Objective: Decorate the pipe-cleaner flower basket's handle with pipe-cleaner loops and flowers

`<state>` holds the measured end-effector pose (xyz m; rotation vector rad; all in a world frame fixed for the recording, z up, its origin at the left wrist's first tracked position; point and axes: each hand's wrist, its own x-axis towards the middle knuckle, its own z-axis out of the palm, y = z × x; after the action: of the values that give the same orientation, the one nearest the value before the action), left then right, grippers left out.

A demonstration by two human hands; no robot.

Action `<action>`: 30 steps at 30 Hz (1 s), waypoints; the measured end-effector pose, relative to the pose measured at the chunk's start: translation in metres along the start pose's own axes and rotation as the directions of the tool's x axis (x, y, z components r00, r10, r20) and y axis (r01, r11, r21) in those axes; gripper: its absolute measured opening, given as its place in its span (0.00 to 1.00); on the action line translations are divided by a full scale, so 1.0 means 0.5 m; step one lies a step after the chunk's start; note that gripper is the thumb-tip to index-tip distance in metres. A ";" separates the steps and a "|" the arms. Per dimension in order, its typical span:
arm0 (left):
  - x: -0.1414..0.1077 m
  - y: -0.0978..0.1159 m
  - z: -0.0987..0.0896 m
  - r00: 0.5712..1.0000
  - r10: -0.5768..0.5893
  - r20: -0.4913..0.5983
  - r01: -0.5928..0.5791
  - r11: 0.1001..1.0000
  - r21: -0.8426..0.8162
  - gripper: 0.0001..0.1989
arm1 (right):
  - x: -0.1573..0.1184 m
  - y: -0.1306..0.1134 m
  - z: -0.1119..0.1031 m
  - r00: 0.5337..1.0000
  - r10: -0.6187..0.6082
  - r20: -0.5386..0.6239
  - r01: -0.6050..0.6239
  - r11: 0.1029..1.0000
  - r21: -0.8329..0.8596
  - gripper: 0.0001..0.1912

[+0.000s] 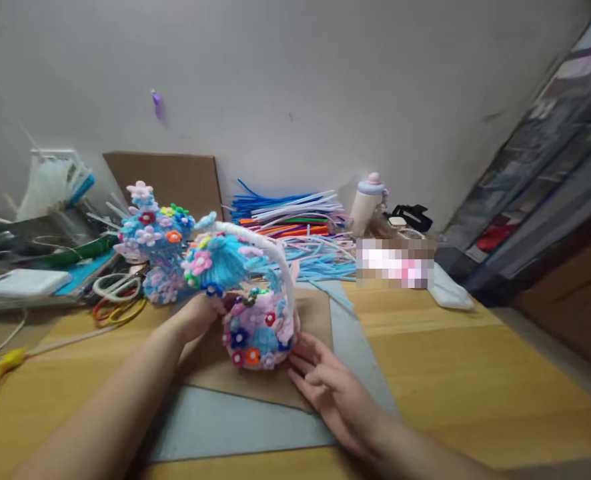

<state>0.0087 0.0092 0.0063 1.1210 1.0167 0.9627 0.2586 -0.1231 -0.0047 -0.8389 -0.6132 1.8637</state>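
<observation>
In the centre of the frame, a fuzzy floral ornament (258, 333) is resting on brown cardboard (318, 313), which is lying over a grey board (235, 427) on the wooden worktop (455, 380). Its rounded base is showing pale pink and lilac, with a light-blue patch near the middle, while small flowers in navy, orange, red, deep pink and lilac are crowding the front edge, most of them carrying white centres. A thick white stem (281, 253) is rising from the base's right side and arching over to the left, where a bright-blue, strand-like tuft (228, 263) is hanging, bearing pink, yellow and green blooms. The left hand (208, 317) is reaching in behind the base's left side; its fingers are partly hiding, so I cannot tell whether they are grasping. The right hand (333, 387) is curving loosely, its fingers meeting the base's lower-right edge, though whether they are gripping it I cannot tell. Left of centre, another flowered piece (148, 233) is standing.
</observation>
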 end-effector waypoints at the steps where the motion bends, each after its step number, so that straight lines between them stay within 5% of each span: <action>1: 0.004 0.001 0.003 0.999 -0.035 -0.027 0.035 0.999 0.026 0.25 | -0.002 0.004 -0.006 1.000 -0.007 -0.001 0.007 0.997 -0.071 0.32; 4: 0.002 -0.009 0.006 0.979 -0.089 -0.183 0.100 0.994 0.054 0.26 | -0.013 0.011 -0.028 0.996 -0.086 0.016 0.082 0.862 -0.500 0.28; 7: -0.032 -0.026 0.005 0.938 -0.058 -0.343 0.105 0.987 0.122 0.24 | -0.037 0.015 -0.048 0.951 -0.151 0.268 0.304 0.323 -0.896 0.27; 10: -0.090 -0.043 -0.010 0.923 -0.017 -0.384 0.102 0.974 0.204 0.23 | -0.057 0.018 -0.070 0.877 0.047 0.479 0.481 -0.080 -0.873 0.31; 12: -0.133 -0.059 -0.035 0.927 0.020 -0.375 0.107 0.944 0.314 0.25 | -0.060 0.011 -0.094 0.904 0.081 0.421 0.427 -0.252 -0.868 0.31; 14: -0.172 -0.083 -0.072 0.930 0.174 -0.322 0.104 0.718 0.689 0.29 | -0.057 -0.007 -0.121 0.967 -0.143 0.211 0.129 -0.437 -0.890 0.33; 16: -0.200 -0.110 -0.107 0.917 0.250 -0.311 0.149 0.509 0.848 0.33 | -0.054 -0.029 -0.140 0.916 -0.402 -0.002 -0.216 -0.489 -0.845 0.36; 17: -0.211 -0.122 -0.119 0.916 0.259 -0.307 0.171 0.441 0.881 0.34 | -0.054 -0.037 -0.144 0.895 -0.442 -0.062 -0.294 -0.480 -0.827 0.38; 19: -0.225 -0.139 -0.126 0.925 0.263 -0.276 0.173 0.356 0.918 0.35 | -0.056 -0.039 -0.138 0.937 -0.339 -0.081 -0.241 -0.463 -0.853 0.41; 22: -0.237 -0.147 -0.102 0.936 0.276 -0.217 0.139 0.279 0.950 0.33 | -0.057 -0.012 -0.115 0.989 -0.140 0.038 -0.022 -0.400 -0.916 0.46; 30: -0.264 -0.161 -0.047 0.922 0.349 -0.168 0.128 0.136 0.982 0.29 | -0.059 0.032 -0.123 0.961 -0.242 0.131 0.039 -0.351 -0.936 0.41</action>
<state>-0.0405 -0.1254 -0.0569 2.2314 2.0868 0.4755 0.3056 -0.1534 -0.0470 -1.7799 -2.2895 0.4344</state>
